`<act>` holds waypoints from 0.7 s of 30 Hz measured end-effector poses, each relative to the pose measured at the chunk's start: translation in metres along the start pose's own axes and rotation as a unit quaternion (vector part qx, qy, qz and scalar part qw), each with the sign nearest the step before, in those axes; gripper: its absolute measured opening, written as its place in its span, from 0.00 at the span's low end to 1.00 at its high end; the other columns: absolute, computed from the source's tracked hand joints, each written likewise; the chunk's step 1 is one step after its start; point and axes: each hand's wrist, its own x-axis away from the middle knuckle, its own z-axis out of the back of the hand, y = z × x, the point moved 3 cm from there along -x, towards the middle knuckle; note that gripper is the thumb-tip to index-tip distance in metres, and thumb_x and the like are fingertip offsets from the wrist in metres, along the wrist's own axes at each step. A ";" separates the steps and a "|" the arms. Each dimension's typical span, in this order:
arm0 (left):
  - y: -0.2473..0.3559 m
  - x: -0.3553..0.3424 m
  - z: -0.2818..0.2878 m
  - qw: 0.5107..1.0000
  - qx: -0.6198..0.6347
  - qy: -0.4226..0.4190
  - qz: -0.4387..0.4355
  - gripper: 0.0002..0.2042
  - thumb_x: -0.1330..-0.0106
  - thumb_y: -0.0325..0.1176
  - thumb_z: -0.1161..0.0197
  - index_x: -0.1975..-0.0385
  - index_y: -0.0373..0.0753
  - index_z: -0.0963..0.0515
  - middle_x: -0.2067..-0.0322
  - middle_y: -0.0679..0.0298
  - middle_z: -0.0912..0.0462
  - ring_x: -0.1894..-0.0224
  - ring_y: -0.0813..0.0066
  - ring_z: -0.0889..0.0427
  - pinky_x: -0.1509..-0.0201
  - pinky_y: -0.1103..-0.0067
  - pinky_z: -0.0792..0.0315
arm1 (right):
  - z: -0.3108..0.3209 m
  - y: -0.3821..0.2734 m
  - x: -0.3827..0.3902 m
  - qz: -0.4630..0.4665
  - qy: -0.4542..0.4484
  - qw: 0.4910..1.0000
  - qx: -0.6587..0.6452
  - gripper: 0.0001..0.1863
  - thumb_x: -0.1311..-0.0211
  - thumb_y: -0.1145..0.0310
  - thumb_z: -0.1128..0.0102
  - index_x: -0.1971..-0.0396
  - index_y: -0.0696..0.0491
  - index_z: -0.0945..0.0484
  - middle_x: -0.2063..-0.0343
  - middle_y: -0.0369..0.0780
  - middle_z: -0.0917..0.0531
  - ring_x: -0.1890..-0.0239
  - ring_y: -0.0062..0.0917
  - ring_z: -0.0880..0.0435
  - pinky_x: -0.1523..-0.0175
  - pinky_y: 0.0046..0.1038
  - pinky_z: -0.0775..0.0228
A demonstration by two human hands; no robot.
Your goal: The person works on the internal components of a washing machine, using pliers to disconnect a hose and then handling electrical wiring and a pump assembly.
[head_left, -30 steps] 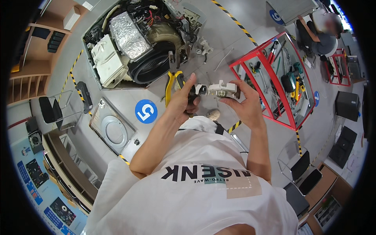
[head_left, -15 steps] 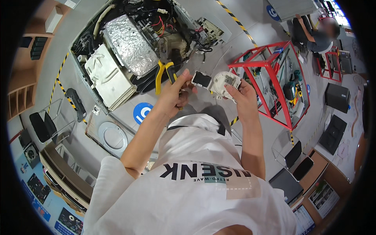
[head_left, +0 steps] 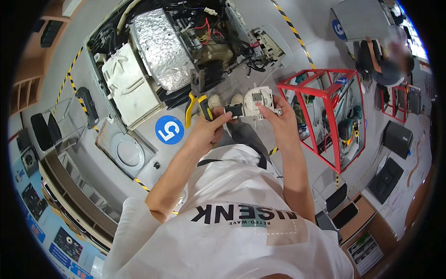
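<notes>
My left hand (head_left: 208, 130) is closed around a pair of pliers (head_left: 189, 109) with yellow and black handles, their dark jaws pointing away from me. Its thumb and fingers also reach the near side of a small black rectangular part (head_left: 235, 110) with a pale edge. My right hand (head_left: 282, 118) grips a round white plastic part (head_left: 254, 98) with a small grey piece in its middle, the thumb lying on top. The black part sits against the left side of the white one; I cannot tell whether they are joined.
An opened appliance (head_left: 121, 86) with a foil-covered box (head_left: 162, 51) and exposed wiring lies ahead on the left. A red-framed tool cart (head_left: 332, 100) stands at the right. Another person (head_left: 388, 65) is at the far right. A panel with a round opening (head_left: 126, 152) lies left.
The black part has come level and closer against the white part. Both hands are slightly lower in view and nearer each other, while the pliers stay in my left hand.
</notes>
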 end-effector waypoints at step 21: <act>-0.007 -0.030 -0.010 0.987 0.058 0.043 -0.142 0.17 0.30 0.46 0.40 0.58 0.35 0.20 0.85 0.75 0.32 0.90 0.89 0.44 0.87 0.84 0.54 | -0.013 -0.033 -0.063 -0.041 -0.179 0.983 0.022 0.18 0.39 0.74 0.36 0.49 0.59 0.26 0.61 0.39 0.17 0.60 0.19 0.18 0.52 0.21 0.27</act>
